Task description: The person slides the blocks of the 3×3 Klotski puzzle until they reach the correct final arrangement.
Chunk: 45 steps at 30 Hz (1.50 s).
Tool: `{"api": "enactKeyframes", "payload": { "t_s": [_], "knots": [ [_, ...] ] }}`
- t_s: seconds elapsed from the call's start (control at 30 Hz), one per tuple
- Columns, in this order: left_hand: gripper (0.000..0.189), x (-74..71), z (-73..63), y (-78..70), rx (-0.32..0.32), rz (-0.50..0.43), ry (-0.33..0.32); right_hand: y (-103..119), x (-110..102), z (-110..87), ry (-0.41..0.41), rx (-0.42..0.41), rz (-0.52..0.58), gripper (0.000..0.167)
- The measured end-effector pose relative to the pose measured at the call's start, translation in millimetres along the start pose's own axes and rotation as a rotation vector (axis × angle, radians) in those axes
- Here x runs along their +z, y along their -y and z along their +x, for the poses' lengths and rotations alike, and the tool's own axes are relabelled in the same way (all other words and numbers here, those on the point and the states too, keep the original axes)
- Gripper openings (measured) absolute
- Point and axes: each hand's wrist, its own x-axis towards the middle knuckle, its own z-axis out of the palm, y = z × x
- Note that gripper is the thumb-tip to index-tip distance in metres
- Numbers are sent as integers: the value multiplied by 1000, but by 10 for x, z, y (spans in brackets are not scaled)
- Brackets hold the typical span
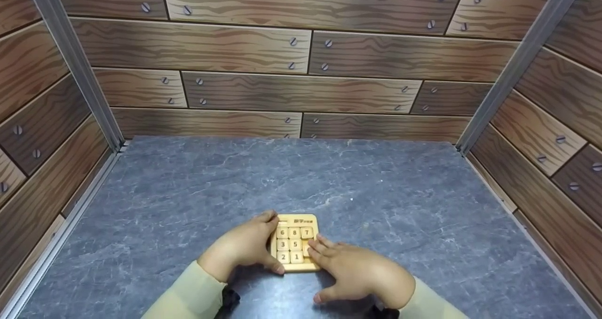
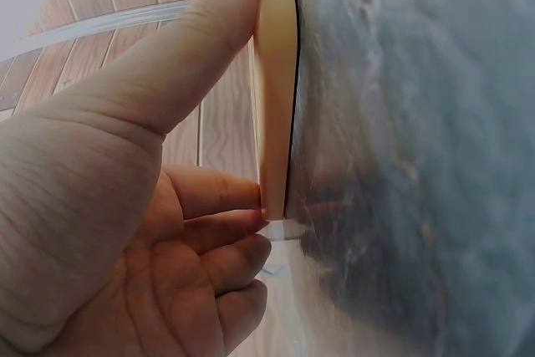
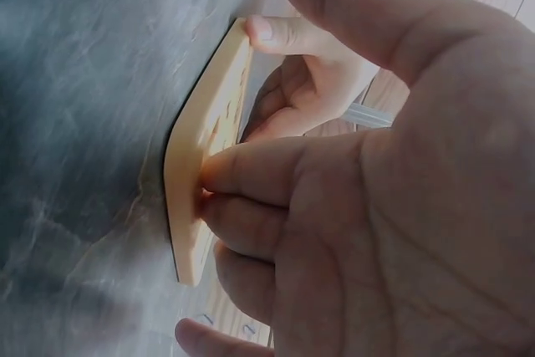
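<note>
Spanning the left side of the number puzzle (image 1: 295, 244) on the desk (image 1: 400, 192), the fingers of the left hand (image 1: 245, 244) grip it; the right hand (image 1: 353, 268) touches tiles (image 1: 295, 233) with straight fingers. Only the head view shows legible digits.

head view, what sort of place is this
Probably a walled work booth, judging by the wood-print wall panels, the grey corner posts and the marbled blue-grey work surface between them.

Two hands (image 1: 244, 244) (image 1: 360, 269), one number board (image 1: 302, 267)
</note>
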Motion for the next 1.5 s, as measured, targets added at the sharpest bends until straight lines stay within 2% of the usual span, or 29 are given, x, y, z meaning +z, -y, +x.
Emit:
{"api": "enactKeyframes", "payload": {
  "t_s": [0.23, 0.47, 0.73, 0.83, 1.03, 1.13, 1.27, 1.5],
  "knots": [
    [134, 6, 6, -2, 1, 11, -6, -41, 14, 41, -17, 12, 37, 113],
    [133, 3, -18, -19, 6, 2, -15, -90, 10, 97, -29, 44, 72, 110],
    [133, -11, -29, -32, -2, 2, -8, -67, -2, 84, -73, 41, 31, 105],
    [134, -6, -28, -28, -2, 2, -10, -19, -3, 51, -93, 6, 4, 101],
    [134, 3, -25, -16, 4, -1, -19, 29, 34, 79, -122, -169, -49, 83],
    [134, 5, -25, -10, 9, -1, -20, 9, 66, 119, -136, -225, -62, 78],
    [133, 6, -30, -7, 12, 1, -18, -19, 106, 152, -150, -247, -86, 76],
    [134, 5, -31, -11, 22, 2, -27, -14, 66, 129, -141, -233, -105, 72]
  ]
}}
